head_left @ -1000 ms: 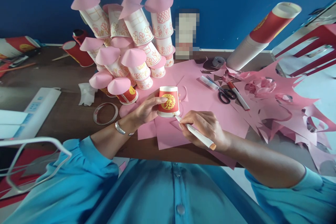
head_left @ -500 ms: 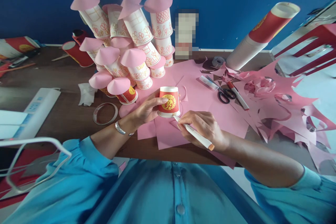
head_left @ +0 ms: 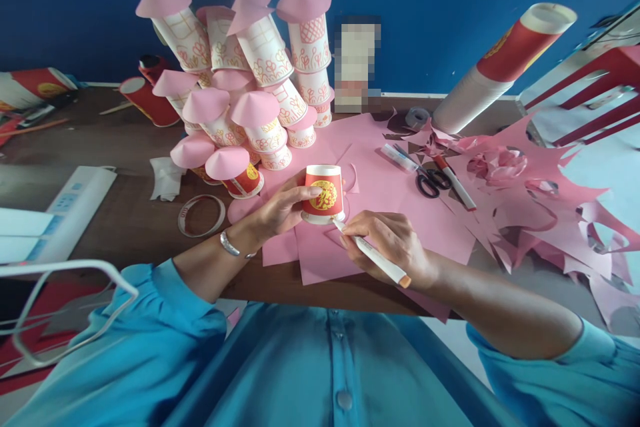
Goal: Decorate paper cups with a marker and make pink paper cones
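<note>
A red and white paper cup (head_left: 334, 204) with a yellow emblem is upside down in my left hand (head_left: 285, 208), the thumb pressed across its front. My right hand (head_left: 387, 243) grips a white marker (head_left: 379, 259) with an orange end. The marker's tip touches or nearly touches the cup's rim at its lower right. Pink paper sheets (head_left: 400, 213) lie beneath both hands. Just beyond the left hand, a short red cup (head_left: 245, 185) wears a pink paper cone.
Behind stand several stacked white cups (head_left: 265, 57) with drawn flowers and pink cone roofs. Scissors (head_left: 431, 181), a red-and-white marker (head_left: 456, 183) and pink scraps (head_left: 543, 213) lie to the right. A tall cup stack (head_left: 480, 93) leans there. A tape roll (head_left: 201, 215) sits left.
Hardly anything differs. The whole view has shifted very slightly, and the marker's tip stays at the cup's rim while both hands keep their hold.
</note>
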Motion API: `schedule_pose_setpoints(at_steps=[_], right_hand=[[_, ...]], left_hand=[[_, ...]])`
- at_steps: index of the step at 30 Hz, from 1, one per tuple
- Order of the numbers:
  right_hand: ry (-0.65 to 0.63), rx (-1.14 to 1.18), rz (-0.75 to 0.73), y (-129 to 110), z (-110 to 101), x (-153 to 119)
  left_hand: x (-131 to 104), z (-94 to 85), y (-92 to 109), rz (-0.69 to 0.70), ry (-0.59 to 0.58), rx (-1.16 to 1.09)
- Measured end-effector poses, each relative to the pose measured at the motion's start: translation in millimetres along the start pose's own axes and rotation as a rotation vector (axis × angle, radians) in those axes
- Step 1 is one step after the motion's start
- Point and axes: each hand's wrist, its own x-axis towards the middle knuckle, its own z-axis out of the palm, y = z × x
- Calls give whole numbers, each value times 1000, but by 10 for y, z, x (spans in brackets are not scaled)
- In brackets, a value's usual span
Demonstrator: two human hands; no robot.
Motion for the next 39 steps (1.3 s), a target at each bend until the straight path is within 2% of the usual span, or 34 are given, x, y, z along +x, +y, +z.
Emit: schedule_pose_setpoints(at_steps=[6, 12, 18, 22, 26, 32, 39], right_hand=[[-11, 9, 9, -18, -5, 5], [-33, 8, 14, -25, 2, -4], [-34, 18, -10, -12, 20, -16], [-44, 6, -7, -12, 7, -10], [-40, 14, -6, -13, -9, 6], [-10, 0, -2, -2, -4, 8], [-1, -9, 1, -1, -12, 12]], left_hand=[[-5, -13, -6, -65, -7, -62], [-18, -40, -30, 40, -21, 10], [0, -16, -13, -107, -38, -84], [2, -50, -29, -105, -68, -57], [-12, -74, -44, -70, -46, -27], [-6, -16, 7, -106, -75, -85], [11, 29, 44, -103, -38, -95]])
